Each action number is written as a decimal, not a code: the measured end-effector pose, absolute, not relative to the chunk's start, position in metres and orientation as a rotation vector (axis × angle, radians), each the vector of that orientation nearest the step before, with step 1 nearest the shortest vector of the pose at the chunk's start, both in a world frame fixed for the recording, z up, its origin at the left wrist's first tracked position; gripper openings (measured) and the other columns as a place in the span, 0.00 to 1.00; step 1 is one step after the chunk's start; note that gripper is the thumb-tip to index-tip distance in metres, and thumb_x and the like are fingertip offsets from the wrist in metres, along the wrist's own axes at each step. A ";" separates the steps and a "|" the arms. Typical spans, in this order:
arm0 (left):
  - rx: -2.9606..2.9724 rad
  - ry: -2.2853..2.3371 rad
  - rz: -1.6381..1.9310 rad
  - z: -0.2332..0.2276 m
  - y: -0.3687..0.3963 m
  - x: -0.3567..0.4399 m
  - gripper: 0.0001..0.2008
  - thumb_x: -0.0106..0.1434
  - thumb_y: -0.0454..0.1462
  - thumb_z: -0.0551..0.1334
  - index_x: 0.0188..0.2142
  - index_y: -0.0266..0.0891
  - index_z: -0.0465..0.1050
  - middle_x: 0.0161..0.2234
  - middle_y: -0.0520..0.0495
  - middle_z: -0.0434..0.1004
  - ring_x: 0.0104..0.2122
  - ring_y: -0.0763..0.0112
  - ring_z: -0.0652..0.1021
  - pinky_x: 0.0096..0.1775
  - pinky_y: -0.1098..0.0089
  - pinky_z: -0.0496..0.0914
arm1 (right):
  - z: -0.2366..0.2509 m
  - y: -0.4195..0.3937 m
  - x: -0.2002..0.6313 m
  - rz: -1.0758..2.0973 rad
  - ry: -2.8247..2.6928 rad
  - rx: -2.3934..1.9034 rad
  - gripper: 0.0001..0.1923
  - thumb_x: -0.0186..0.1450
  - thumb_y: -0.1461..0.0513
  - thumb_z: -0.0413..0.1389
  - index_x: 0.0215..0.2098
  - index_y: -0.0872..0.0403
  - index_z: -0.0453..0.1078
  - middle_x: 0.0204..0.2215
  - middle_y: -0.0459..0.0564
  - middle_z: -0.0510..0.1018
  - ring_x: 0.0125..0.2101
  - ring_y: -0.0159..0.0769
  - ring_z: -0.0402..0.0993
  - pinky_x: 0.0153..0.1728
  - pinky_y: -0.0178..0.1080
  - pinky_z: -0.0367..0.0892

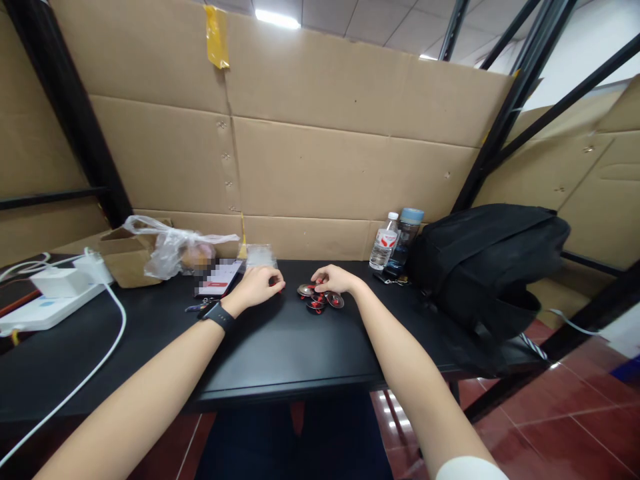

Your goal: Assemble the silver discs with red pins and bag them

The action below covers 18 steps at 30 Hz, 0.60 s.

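**Two hands at a black bench by a cardboard wall**

The bench [280,347] is black and smooth, with a dull shine. A small heap of round silver and red metal pieces [320,299] lies near the middle of it, toward the back.

The right hand [334,279] rests on the heap. Its fingers curl down and touch the top pieces. I cannot tell if the grip is closed on one piece or only lying on them.

The left hand [260,285] sits just beside the heap, on the left, not touching it. It is curled up loosely, fingers bent in. What is inside the grip, if anything, is hidden. A black watch [219,315] is on that wrist.

Behind the left hand lies a phone [220,278]. Further left are a clear plastic bag [175,252], a brown box [125,257], a white power strip [45,310] and a white cable [107,340] that runs across the bench.

On the right stand a water bottle [384,241] and a darker bottle with a blue cap [406,239], side by side. A big black backpack [487,267] lies next to them at the end of the bench.

The wall behind is all brown cardboard sheets [325,140], held in a black metal frame [505,113]. A bit of yellow tape [217,37] sticks near the top. The floor [550,427] is shiny dark red tile
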<state>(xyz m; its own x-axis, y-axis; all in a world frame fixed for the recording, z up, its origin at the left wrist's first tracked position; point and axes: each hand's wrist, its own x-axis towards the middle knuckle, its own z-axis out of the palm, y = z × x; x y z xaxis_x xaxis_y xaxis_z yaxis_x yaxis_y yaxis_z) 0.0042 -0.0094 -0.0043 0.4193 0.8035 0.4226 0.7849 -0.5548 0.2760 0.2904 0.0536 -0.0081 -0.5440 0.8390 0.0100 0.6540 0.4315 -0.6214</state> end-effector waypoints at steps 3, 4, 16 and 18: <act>2.611 1.468 0.799 -0.002 -0.011 0.005 0.13 0.64 0.44 0.59 0.32 0.43 0.80 0.34 0.47 0.83 0.37 0.62 0.79 0.41 0.67 0.68 | -0.007 0.055 0.297 0.851 -2.368 -1.251 0.25 0.52 0.60 0.71 0.48 0.56 0.79 0.38 0.49 0.81 0.33 0.32 0.75 0.36 0.33 0.69; 2.611 1.469 0.800 -0.002 -0.011 0.005 0.13 0.64 0.44 0.59 0.33 0.43 0.80 0.34 0.47 0.83 0.37 0.62 0.79 0.42 0.67 0.68 | -0.005 0.055 0.299 0.866 -2.379 -1.225 0.26 0.51 0.60 0.71 0.49 0.55 0.78 0.39 0.50 0.81 0.34 0.33 0.76 0.37 0.34 0.70; 2.616 1.471 0.783 -0.001 -0.013 0.004 0.12 0.65 0.44 0.59 0.32 0.44 0.80 0.35 0.48 0.83 0.38 0.61 0.79 0.42 0.67 0.68 | 0.005 0.050 0.314 0.875 -2.416 -1.295 0.25 0.50 0.66 0.69 0.47 0.55 0.78 0.34 0.46 0.80 0.30 0.31 0.74 0.34 0.33 0.69; 2.615 1.472 0.777 0.000 -0.014 0.004 0.12 0.65 0.44 0.59 0.33 0.43 0.80 0.35 0.48 0.83 0.38 0.61 0.79 0.42 0.66 0.68 | 0.007 0.049 0.315 0.811 -2.421 -1.330 0.23 0.50 0.65 0.69 0.46 0.55 0.78 0.34 0.46 0.79 0.31 0.31 0.74 0.34 0.33 0.68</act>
<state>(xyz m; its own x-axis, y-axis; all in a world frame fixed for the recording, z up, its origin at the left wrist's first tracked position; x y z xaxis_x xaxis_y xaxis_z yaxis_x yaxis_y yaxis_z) 0.0044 -0.0135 0.0001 0.4234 0.8115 0.4027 0.7906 -0.5480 0.2732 0.3153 0.0494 0.0070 -0.5460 0.8369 -0.0374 0.6905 0.4243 -0.5858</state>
